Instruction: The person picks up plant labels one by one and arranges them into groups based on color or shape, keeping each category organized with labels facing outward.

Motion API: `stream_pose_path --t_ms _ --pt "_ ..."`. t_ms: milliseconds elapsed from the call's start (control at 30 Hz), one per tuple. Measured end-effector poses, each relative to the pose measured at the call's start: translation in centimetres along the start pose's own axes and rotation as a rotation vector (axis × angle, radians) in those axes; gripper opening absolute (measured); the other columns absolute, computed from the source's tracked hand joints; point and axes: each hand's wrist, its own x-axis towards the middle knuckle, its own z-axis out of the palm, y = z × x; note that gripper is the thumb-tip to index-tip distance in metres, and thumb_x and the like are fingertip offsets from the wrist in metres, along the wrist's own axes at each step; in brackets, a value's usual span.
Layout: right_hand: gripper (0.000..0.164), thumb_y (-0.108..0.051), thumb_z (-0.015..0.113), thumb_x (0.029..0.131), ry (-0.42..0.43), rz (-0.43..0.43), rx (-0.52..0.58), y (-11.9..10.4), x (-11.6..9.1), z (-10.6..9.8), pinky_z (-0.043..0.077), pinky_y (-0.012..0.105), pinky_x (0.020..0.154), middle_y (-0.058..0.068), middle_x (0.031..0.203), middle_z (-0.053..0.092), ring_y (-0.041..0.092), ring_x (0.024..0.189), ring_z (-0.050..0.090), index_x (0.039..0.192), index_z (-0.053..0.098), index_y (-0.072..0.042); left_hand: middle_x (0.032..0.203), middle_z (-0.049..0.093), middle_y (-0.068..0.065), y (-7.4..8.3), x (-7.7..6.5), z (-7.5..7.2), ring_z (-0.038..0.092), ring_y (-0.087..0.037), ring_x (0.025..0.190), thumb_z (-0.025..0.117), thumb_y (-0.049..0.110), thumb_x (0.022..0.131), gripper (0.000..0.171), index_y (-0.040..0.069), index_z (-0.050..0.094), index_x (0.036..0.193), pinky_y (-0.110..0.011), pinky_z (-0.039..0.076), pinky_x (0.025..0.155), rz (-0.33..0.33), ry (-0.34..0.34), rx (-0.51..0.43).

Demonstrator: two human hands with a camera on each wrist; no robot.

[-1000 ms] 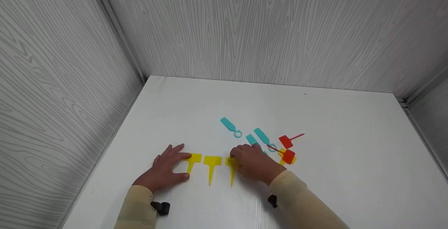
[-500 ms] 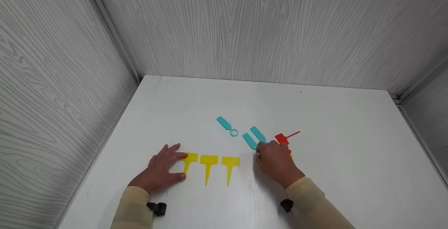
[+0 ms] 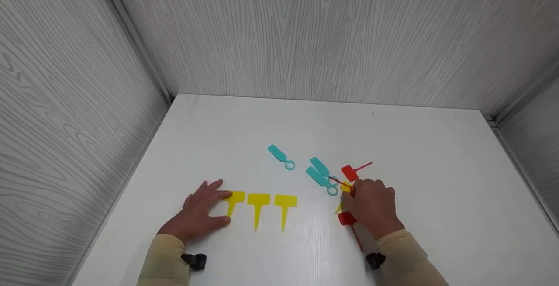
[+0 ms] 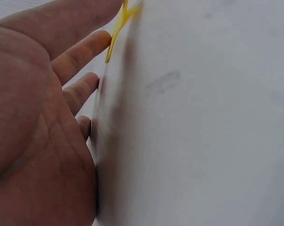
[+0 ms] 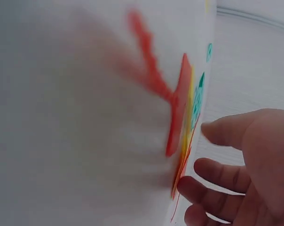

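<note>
Three yellow T-shaped plant labels stand in a row on the white table: the left one [image 3: 236, 196], a middle one [image 3: 259, 199] and a right one [image 3: 286, 201]. My left hand [image 3: 195, 215] rests beside the row, fingers spread. Its index fingertip touches the left label's head, with the thumb near the stem. My right hand [image 3: 373, 205] is over a small pile, fingertips at a red plant label and a yellow label [image 3: 345, 186] that it partly covers. Another red label [image 3: 347, 218] lies nearer, stem towards me. In the right wrist view, a gap separates thumb and fingers.
Behind the pile lies a red label [image 3: 349, 173]. Two teal tags with ring ends, one upper [image 3: 319, 165] and one lower [image 3: 316, 176], lie close together left of it. A third teal tag [image 3: 277, 152] lies farther left. Grey wood-patterned panels [image 3: 279, 37] enclose the table.
My right hand has left the right yellow label and moved right, past the teal tags, to the red and yellow pile. One red label now points its stem towards me. My left hand stays put.
</note>
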Motion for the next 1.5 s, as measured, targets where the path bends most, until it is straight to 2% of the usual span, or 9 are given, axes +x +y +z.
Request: stream_pose_path --t_ms 100,233,333,500,633,900,1067,1267,1500 --pt "0.039 -0.043 0.085 0.091 0.001 0.02 -0.043 -0.2 -0.1 0.1 0.054 0.054 0.077 0.009 0.083 0.063 0.034 0.091 0.061 0.092 0.073 -0.005 0.185 0.021 -0.004 -0.1 -0.1 -0.1 0.0 -0.04 0.171 0.082 0.037 0.098 0.067 0.029 0.058 0.16 -0.072 -0.003 0.131 0.001 0.002 -0.008" --pt "0.046 -0.047 0.087 0.089 -0.046 0.041 -0.057 -0.9 -0.1 0.0 0.052 0.056 0.079 0.011 0.083 0.06 0.036 0.095 0.059 0.092 0.071 -0.003 0.185 0.021 -0.004 -0.1 -0.1 0.0 -0.001 -0.039 0.171 0.082 0.036 0.098 0.067 0.029 0.058 0.16 -0.071 -0.003 0.132 -0.007 0.005 -0.014" --pt "0.042 -0.04 0.089 0.087 -0.084 0.08 -0.042 -1.2 -0.1 -0.3 0.053 0.056 0.079 0.011 0.083 0.061 0.036 0.094 0.06 0.092 0.071 -0.002 0.185 0.021 -0.003 0.0 0.0 0.2 -0.001 -0.039 0.172 0.083 0.036 0.098 0.068 0.029 0.058 0.161 -0.071 -0.003 0.132 -0.007 0.004 -0.015" --pt "0.036 -0.025 0.092 0.085 -0.13 0.129 -0.036 -1.3 -0.3 -1.1 0.056 0.059 0.081 0.014 0.086 0.065 0.039 0.092 0.061 0.101 0.074 0.002 0.185 0.022 -0.003 0.3 0.1 0.3 0.001 -0.039 0.172 0.083 0.036 0.098 0.068 0.031 0.058 0.161 -0.07 -0.003 0.133 -0.01 0.008 -0.014" --pt "0.038 -0.023 0.092 0.085 -0.163 0.156 -0.013 -1.0 -0.4 -1.5 0.056 0.061 0.08 0.016 0.086 0.065 0.04 0.091 0.06 0.106 0.074 0.004 0.185 0.022 -0.003 0.2 0.0 0.1 0.001 -0.039 0.171 0.083 0.035 0.098 0.067 0.029 0.058 0.161 -0.069 -0.002 0.133 -0.002 0.008 -0.017" --pt "0.031 -0.027 0.083 0.09 -0.216 0.268 0.082 -0.3 -0.8 -2.1 0.053 0.054 0.079 0.014 0.084 0.063 0.039 0.094 0.058 0.097 0.069 0.0 0.185 0.02 0.0 0.3 -0.2 0.1 -0.001 -0.036 0.172 0.081 0.035 0.099 0.067 0.031 0.057 0.161 -0.066 -0.004 0.134 -0.01 0.002 -0.021" --pt "0.034 -0.029 0.083 0.092 -0.214 0.277 0.117 -0.3 -1.4 -2.8 0.053 0.054 0.079 0.013 0.085 0.063 0.038 0.093 0.058 0.1 0.068 0.001 0.185 0.02 0.0 0.3 -0.4 -0.1 -0.001 -0.036 0.172 0.081 0.035 0.099 0.067 0.032 0.057 0.162 -0.067 -0.004 0.133 -0.022 0.006 -0.013" --pt "0.034 -0.029 0.081 0.094 -0.239 0.28 0.098 -0.4 -2.0 -3.3 0.053 0.056 0.08 0.012 0.083 0.063 0.038 0.093 0.059 0.102 0.069 0.002 0.185 0.02 0.0 0.4 -0.3 -0.1 -0.002 -0.036 0.172 0.082 0.036 0.099 0.068 0.032 0.057 0.162 -0.067 -0.004 0.134 -0.024 -0.003 -0.008" --pt "0.03 -0.029 0.078 0.095 -0.256 0.255 0.087 -1.9 -2.6 -3.7 0.052 0.054 0.08 0.012 0.08 0.061 0.037 0.092 0.058 0.096 0.07 0.0 0.185 0.02 -0.001 0.2 -0.1 -0.1 -0.002 -0.037 0.172 0.081 0.035 0.1 0.068 0.03 0.057 0.162 -0.068 -0.003 0.133 -0.01 -0.005 -0.001"
